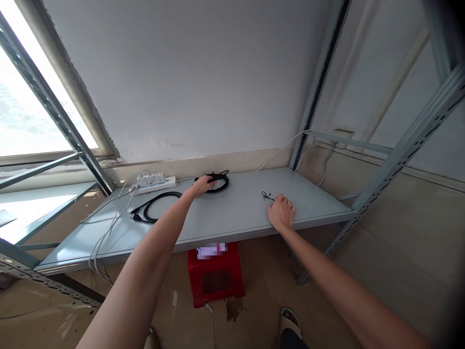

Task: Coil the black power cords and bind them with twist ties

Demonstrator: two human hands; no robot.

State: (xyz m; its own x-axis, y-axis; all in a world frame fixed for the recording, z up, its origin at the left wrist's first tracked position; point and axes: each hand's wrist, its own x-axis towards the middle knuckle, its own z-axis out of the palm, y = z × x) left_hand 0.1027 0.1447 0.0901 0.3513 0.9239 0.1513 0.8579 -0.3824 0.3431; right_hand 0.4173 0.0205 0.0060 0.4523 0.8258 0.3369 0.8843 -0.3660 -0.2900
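Note:
My left hand (203,185) reaches to the back of the grey shelf (232,213), its fingers closed on a coiled black cable (224,184) lying there. Near the front edge, toward the right, my right hand (282,212) rests on the shelf with its fingers curled. Thin black twist ties (268,196) stick out from beside those fingers, and one strand runs under the hand. Another black cable (147,213), looped and with a plug at its end, lies to the left, partly covered by my left forearm.
A white power strip (154,184) with adapters stands along the wall, and white cords (109,230) hang over the front edge. Metal uprights (319,77) frame the shelf. Below, a red stool (217,281) holds a blurred package (210,250).

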